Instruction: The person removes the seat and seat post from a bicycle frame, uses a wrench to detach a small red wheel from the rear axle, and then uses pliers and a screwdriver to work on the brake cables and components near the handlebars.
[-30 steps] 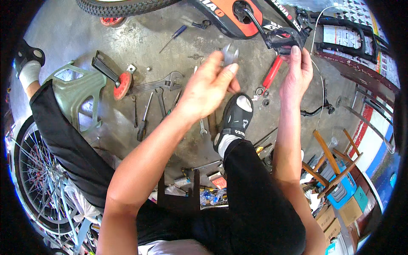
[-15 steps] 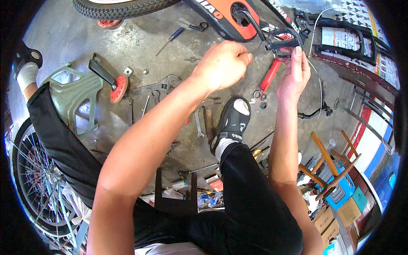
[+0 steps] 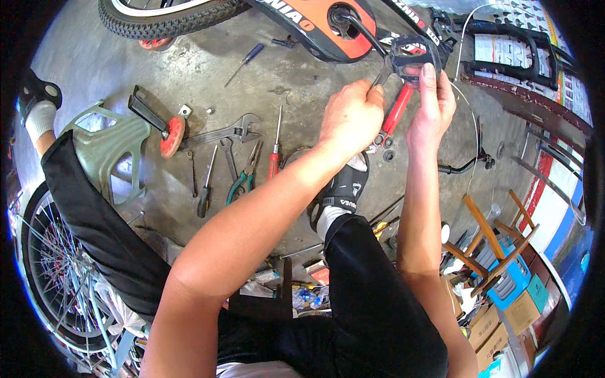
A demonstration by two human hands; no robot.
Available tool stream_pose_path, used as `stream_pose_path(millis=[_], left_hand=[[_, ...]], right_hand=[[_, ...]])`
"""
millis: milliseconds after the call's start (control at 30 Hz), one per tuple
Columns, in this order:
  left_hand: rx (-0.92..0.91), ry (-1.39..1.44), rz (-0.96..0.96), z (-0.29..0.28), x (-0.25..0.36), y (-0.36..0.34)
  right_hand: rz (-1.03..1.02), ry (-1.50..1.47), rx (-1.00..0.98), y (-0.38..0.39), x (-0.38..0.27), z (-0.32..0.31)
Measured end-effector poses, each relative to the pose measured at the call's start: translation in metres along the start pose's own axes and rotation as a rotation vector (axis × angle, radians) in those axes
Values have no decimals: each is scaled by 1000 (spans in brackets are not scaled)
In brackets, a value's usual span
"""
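My left hand (image 3: 354,115) is closed around the handle of a wrench (image 3: 382,73), and most of that handle is hidden in the fist. The wrench's head meets the joint between a black crank arm (image 3: 367,34) and a black bicycle pedal (image 3: 403,58). On the pedal's near edge, my right hand (image 3: 431,112) grips with the thumb on top; its other fingers are partly hidden. The crank belongs to a black and orange bicycle frame (image 3: 315,39) at the top. Below the pedal, a red tube (image 3: 397,110) slants toward some small round metal parts (image 3: 388,155).
An adjustable wrench (image 3: 217,132), green-handled pliers (image 3: 241,186) and a red-handled screwdriver (image 3: 275,160) lie on the floor to the left. Near them are a green plastic stool (image 3: 129,142) and a spoked wheel (image 3: 53,264). A wooden stool (image 3: 482,227) stands right.
My left hand has swung the wrench handle down and right, toward me. My right hand stays on the pedal. The view has shifted slightly, and the red-handled screwdriver and pliers now show past my arm.
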State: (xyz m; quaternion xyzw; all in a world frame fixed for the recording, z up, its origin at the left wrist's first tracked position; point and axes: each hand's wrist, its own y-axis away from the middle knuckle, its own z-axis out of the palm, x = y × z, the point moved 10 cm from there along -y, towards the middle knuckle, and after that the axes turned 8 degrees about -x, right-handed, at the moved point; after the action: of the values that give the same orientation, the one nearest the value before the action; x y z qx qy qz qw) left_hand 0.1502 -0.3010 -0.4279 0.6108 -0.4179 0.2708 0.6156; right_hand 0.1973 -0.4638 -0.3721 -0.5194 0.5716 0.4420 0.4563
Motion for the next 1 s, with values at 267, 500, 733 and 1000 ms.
stream_pose_path(millis=[267,500,733,1000], left_hand=[[-15,-111,16,-6,-1,3],[39,-75,-20,-2,-1,5],[9,-111,37,-9,3,0],[15,-89,53,-8,5,-2]], right_hand=[[-20,-4,1,0,3,-1],[5,-32,28,0,1,2],[10,-53,27,1,3,0],[-3,-56,19,3,3,2]])
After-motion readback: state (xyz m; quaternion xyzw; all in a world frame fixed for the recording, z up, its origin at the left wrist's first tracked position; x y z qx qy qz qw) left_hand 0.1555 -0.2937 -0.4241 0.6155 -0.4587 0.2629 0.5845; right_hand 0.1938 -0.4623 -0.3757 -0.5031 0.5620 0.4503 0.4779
